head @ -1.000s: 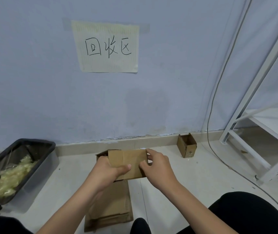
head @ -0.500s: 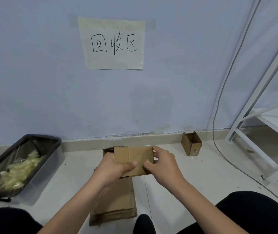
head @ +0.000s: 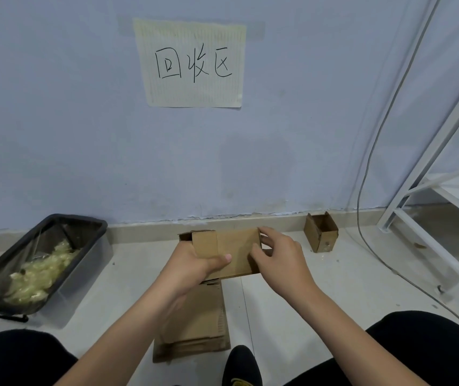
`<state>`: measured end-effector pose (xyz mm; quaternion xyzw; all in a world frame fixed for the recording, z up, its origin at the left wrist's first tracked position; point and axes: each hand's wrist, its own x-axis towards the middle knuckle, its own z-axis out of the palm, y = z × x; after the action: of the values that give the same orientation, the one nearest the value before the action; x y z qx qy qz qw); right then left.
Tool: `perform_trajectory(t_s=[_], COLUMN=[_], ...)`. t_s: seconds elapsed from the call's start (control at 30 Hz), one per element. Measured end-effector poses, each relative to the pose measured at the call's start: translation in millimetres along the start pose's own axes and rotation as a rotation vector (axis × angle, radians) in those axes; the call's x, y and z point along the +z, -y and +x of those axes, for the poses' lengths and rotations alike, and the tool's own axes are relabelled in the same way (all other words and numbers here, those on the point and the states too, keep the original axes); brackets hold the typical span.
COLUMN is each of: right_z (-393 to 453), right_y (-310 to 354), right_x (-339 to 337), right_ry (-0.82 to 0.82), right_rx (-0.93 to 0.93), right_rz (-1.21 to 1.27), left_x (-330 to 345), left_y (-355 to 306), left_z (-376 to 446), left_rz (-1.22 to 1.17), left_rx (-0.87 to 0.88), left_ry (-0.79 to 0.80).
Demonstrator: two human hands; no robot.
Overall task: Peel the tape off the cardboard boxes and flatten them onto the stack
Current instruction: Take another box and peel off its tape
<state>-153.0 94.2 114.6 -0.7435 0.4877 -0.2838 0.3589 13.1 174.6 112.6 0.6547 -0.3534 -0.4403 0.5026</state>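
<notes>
I hold a small brown cardboard box [head: 233, 252] in the air above the floor, its broad side facing me. My left hand [head: 192, 263] grips its left end, thumb laid across the front face. My right hand [head: 278, 257] has fingers curled at the box's right edge, pinching there; I cannot make out tape. Below the box lies a stack of flattened cardboard [head: 194, 327] on the floor. A second small open box [head: 321, 232] stands by the wall at the right.
A black bin [head: 83, 240] lined with clear plastic holds crumpled pale tape at the left. A white metal rack [head: 429, 240] and a cable [head: 367, 176] are at the right. A handwritten paper sign [head: 192, 62] hangs on the wall. My dark-clothed knees fill the bottom corners.
The box and both hands stay in nearly the same grip. My right fingers have shifted slightly along the box's right edge. The camera view has tilted a little.
</notes>
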Motion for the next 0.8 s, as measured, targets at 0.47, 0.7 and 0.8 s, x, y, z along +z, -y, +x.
perform_trajectory(t_s=[0.47,0.7,0.8], right_z=[-5.2,2.3,2.2], right_y=[4.2,-3.2,1.2], right_x=[7.2,4.8,-1.9], right_ry=[-0.067,-0.143,-0.219], right_rx=[0.034,0.077,0.034], right_rz=[-0.039,0.007,0.045], left_x=[9.9,10.4,6.4], left_y=[8.1,7.4,3.3], left_z=[-5.0,-4.8,-3.9], left_rz=[0.157,0.176,0.126], left_rx=[0.060,0.075,0.086], left_ry=[-0.018,-0.051,-0.075])
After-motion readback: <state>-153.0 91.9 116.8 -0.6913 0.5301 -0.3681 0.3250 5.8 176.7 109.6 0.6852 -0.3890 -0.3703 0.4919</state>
